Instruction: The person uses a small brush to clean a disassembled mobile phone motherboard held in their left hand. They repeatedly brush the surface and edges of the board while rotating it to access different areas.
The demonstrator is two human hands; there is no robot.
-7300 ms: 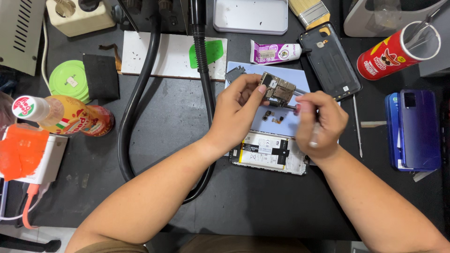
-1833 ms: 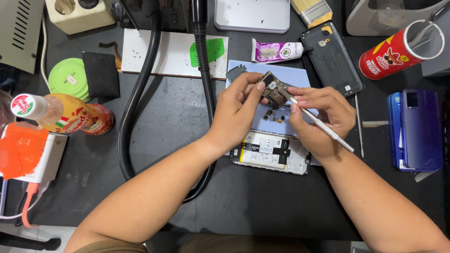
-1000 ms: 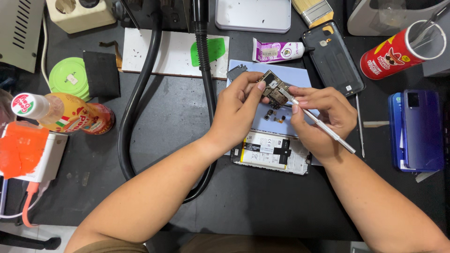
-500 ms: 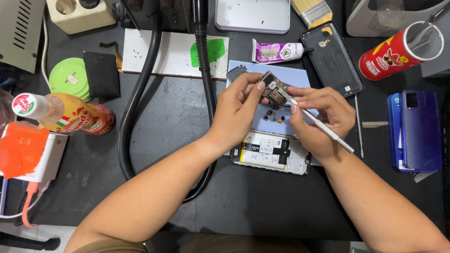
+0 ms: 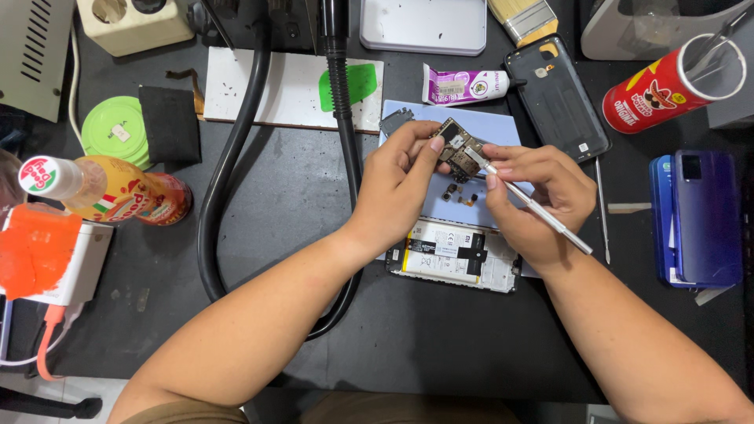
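Hands meet over a blue mat [image 5: 503,126] on the dark, cluttered tabletop [image 5: 283,196]: left hand [image 5: 400,184] pinches a small circuit board [image 5: 458,145] above the mat, right hand [image 5: 538,200] grips a slim metal tool [image 5: 534,208], tip on the board. Opened phone [image 5: 455,255] lies below both wrists.

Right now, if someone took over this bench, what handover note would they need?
Left hand: holds the small brown phone circuit board over the pale blue work mat.
Right hand: pen-style grip on a slim silver metal tool, tip on the board.
Opened phone with white battery lies below the hands; small loose parts sit on the mat.
Done: board is out.
Left: board still being worked; phone open.
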